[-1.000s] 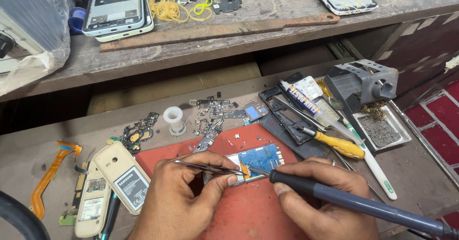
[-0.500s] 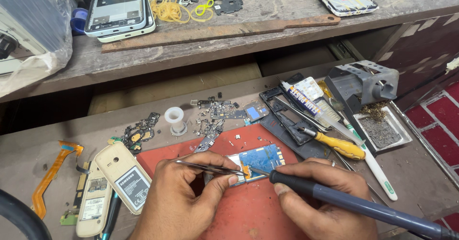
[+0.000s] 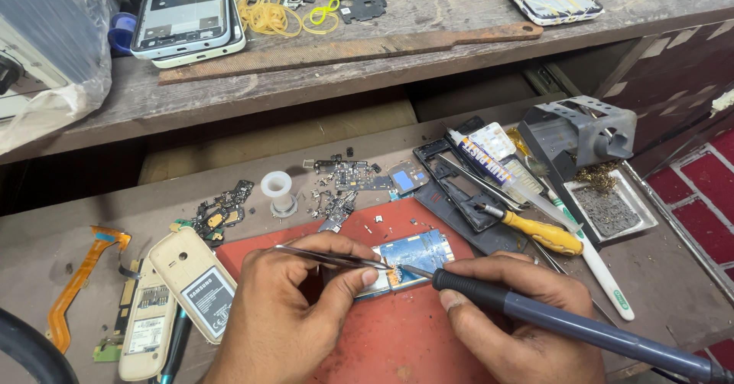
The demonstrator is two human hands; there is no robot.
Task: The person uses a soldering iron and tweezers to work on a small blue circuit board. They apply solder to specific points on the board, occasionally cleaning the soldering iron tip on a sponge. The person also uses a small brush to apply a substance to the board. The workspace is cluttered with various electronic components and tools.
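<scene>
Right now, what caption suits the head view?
Left hand holds tweezers, right hand a soldering iron, on a circuit board.

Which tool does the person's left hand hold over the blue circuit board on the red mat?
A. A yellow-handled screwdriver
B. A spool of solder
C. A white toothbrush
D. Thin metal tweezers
D: the left hand pinches thin metal tweezers whose tips reach the blue circuit board, while the right hand holds the soldering iron.

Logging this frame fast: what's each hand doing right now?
Left hand: closed, pinching tweezers over the circuit board.
Right hand: closed around the soldering iron, tip at the board.
</scene>
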